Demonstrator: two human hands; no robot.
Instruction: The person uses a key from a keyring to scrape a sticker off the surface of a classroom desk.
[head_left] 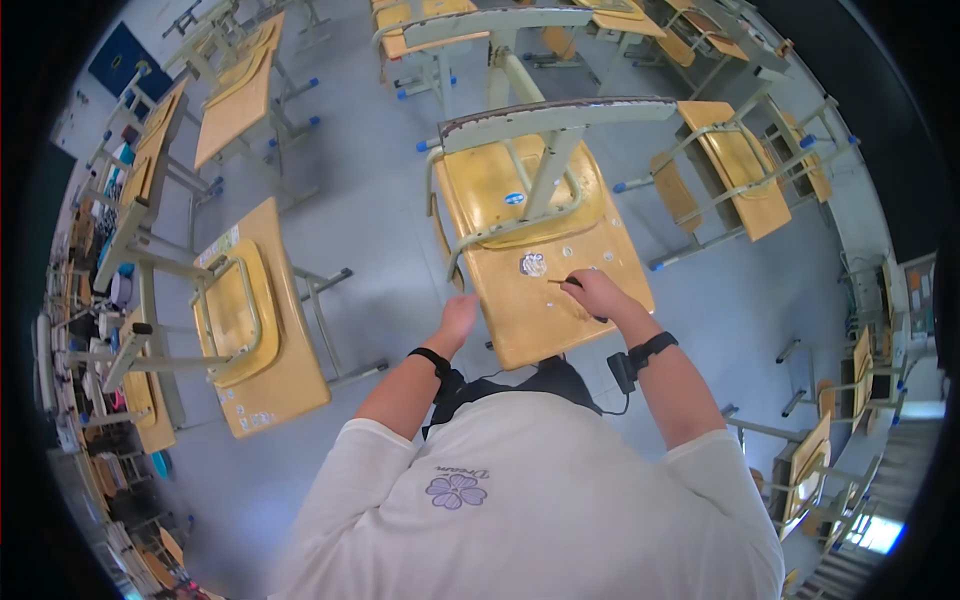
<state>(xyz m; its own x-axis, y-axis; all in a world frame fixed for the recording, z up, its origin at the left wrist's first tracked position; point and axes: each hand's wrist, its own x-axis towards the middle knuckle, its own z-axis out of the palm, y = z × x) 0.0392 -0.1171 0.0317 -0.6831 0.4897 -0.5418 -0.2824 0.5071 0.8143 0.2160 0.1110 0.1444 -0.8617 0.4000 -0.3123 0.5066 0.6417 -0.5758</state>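
In front of me stands a school desk (510, 330) with a yellow wooden top. A chair (575, 165) rests upside down on its far half, seat against the desktop. My right hand (596, 293) is closed around a thin tool (556, 281) with a dark handle, its tip over the desktop; its exact kind is too small to make out. Left of the tip is a torn whitish sticker (532, 264), with small pale patches nearby. My left hand (460, 314) is beside the desk's left edge; its fingers are hidden, and contact with the edge is unclear.
Another desk (290, 370) with an upturned chair stands to the left, pale patches on its near corner. More desks (245, 110) with upturned chairs line the left, far and right sides. Grey floor (370, 220) shows between them. A black wristband with a cabled box (622, 372) is on my right wrist.
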